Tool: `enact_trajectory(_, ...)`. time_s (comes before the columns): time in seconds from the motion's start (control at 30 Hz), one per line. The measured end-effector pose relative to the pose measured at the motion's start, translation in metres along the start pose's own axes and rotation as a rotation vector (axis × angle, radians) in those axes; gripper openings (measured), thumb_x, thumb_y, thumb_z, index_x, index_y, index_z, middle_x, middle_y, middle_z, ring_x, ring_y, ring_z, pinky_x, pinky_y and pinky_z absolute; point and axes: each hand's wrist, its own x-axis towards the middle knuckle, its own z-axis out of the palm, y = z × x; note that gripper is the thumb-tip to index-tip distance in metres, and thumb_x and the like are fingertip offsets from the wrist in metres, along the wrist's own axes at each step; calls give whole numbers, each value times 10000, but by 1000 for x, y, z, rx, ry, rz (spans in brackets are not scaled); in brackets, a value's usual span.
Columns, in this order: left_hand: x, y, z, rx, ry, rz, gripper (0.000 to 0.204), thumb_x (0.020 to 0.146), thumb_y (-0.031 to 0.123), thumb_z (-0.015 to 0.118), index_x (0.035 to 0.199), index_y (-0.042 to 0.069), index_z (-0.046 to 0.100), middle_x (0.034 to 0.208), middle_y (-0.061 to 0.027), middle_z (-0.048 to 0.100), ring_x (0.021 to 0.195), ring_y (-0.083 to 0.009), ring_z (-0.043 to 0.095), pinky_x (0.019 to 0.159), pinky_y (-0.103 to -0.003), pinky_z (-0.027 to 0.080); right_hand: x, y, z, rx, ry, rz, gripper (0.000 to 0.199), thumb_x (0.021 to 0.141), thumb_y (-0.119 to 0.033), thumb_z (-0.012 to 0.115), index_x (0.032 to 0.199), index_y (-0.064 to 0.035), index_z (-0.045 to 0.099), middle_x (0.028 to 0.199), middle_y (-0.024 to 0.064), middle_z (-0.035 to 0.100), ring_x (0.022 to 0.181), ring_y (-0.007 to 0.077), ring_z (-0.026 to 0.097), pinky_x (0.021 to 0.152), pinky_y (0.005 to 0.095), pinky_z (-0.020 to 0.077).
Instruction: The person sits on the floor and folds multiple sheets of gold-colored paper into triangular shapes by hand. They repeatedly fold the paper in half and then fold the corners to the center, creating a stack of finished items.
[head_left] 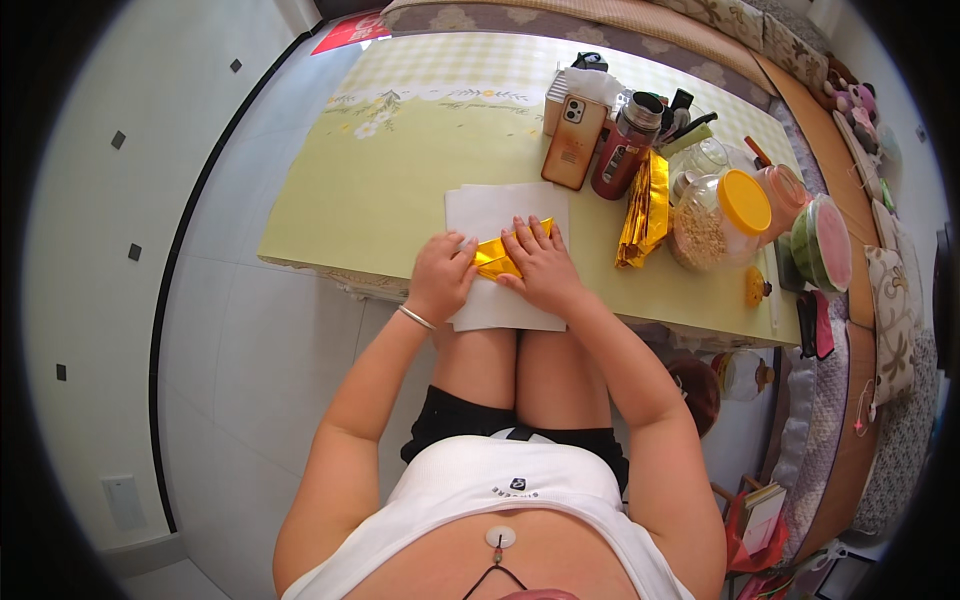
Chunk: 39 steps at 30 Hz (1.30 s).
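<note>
A folded piece of shiny gold foil paper (pixel 493 260) lies on white paper sheets (pixel 500 310) at the table's near edge. My left hand (pixel 440 277) is closed on its left end, thumb and fingertips together at the foil. Across its right part my right hand (pixel 545 272) lies flat, fingers stretched out and slightly apart, pressing on the foil. Part of the foil is hidden beneath those fingers; one gold tip shows beyond them. To the right, a stack of folded gold foil pieces (pixel 646 212) leans by a dark red thermos bottle (pixel 625 150).
A phone (pixel 575 142) stands upright behind the paper. Right of the foil stack are a yellow-lidded jar (pixel 700 225), a pink-lidded container (pixel 823 245) and a small yellow object (pixel 757 288). The table (pixel 370 200) has a pale green cover. A cushioned bench (pixel 850 330) runs along the right.
</note>
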Motion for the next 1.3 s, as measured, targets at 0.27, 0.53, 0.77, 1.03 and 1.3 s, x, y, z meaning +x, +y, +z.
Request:
enact_trajectory(0.27, -17, 22, 13, 142, -220, 25, 907, 963, 621, 524, 1541, -52, 335, 1623, -248, 303, 1525, -375, 263, 1238, -482, 214, -4, 6, 3, 50, -31, 71, 862, 974, -621, 482, 1592, -49, 301, 1670, 161, 254, 1565, 297, 179, 1266, 481, 104)
enact_trajectory(0.53, 36, 15, 10, -73, -202, -312, 391, 822, 320, 798, 1041, 9, 706, 1116, -207, 670, 1085, -365, 650, 958, -455, 529, -9, 14, -2, 46, -37, 179, 881, 975, -613, 483, 1596, -26, 269, 1686, 143, 219, 1570, 274, 163, 1264, 476, 126)
enact_trajectory(0.77, 88, 19, 17, 82, -386, -553, 379, 752, 232, 846, 1023, 29, 676, 986, -202, 725, 980, -369, 706, 849, -434, 578, -10, 15, 0, 42, -43, 172, 850, 994, -602, 433, 1597, -27, 268, 1690, 143, 208, 1573, 276, 153, 1265, 475, 106)
enact_trajectory(1.03, 99, 4, 27, 3, -495, -496, 300, 678, 200, 860, 878, 26, 720, 917, -196, 729, 838, -334, 704, 768, -398, 563, -13, 16, -2, 84, -24, 166, 872, 969, -640, 464, 1588, -46, 310, 1688, 140, 214, 1568, 317, 155, 1267, 464, 116)
enact_trajectory(1.3, 83, -22, 26, -572, -416, -755, 140, 772, -14, 768, 876, -14, 674, 835, -103, 703, 738, -199, 678, 684, -335, 567, -14, 11, -6, 177, 72, 144, 814, 950, -535, 570, 1560, -44, 350, 1663, 149, 266, 1543, 325, 223, 1256, 451, 180)
